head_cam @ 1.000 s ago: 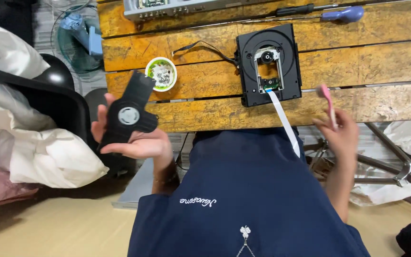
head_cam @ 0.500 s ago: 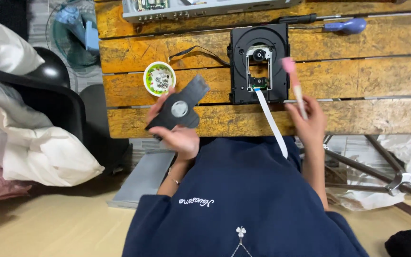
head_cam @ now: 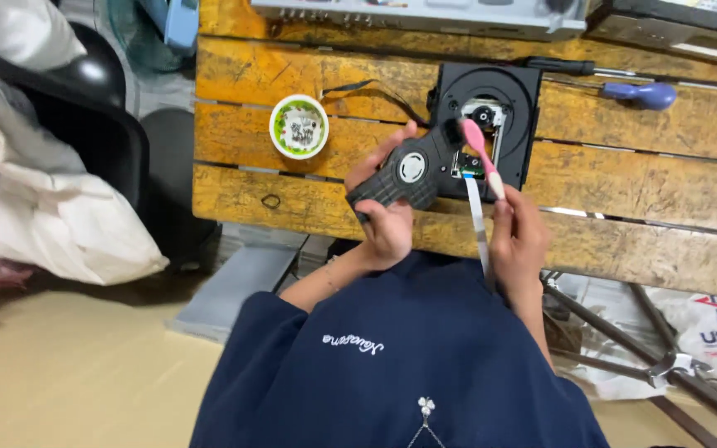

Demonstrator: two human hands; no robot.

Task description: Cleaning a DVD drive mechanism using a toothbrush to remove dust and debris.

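You are holding the black plastic disc-clamp part (head_cam: pixel 406 172) in your left hand (head_cam: pixel 385 224), just above the middle of the frame, fingers curled closed around its lower end so that its ribbed face and round hub are tilting up toward you. Your right hand (head_cam: pixel 518 236) is closed around the handle of the pink toothbrush (head_cam: pixel 481 158), and its dark bristle head is touching the upper right corner of the part. Judging by that contact, you are brushing dirt off the part, and the cleaning looks to be at that one corner, with the rest of the ribbed face yet to be covered.

Right behind the part, the black disc drive mechanism (head_cam: pixel 508 95) is lying flat on the wooden slat bench (head_cam: pixel 234 178), with its white ribbon cable (head_cam: pixel 478 228) hanging down over the bench edge between your two hands. The small round green-rimmed tub (head_cam: pixel 299 126) is sitting at the upper left of the bench, well apart from your hands, and the blue-handled screwdriver (head_cam: pixel 636 93) is lying at the upper right.

The next stroke is calling for a steady left-hand grip while you are drawing the bristles across the ribs and around the hub, keeping the brush handle clear of the ribbon cable below it.
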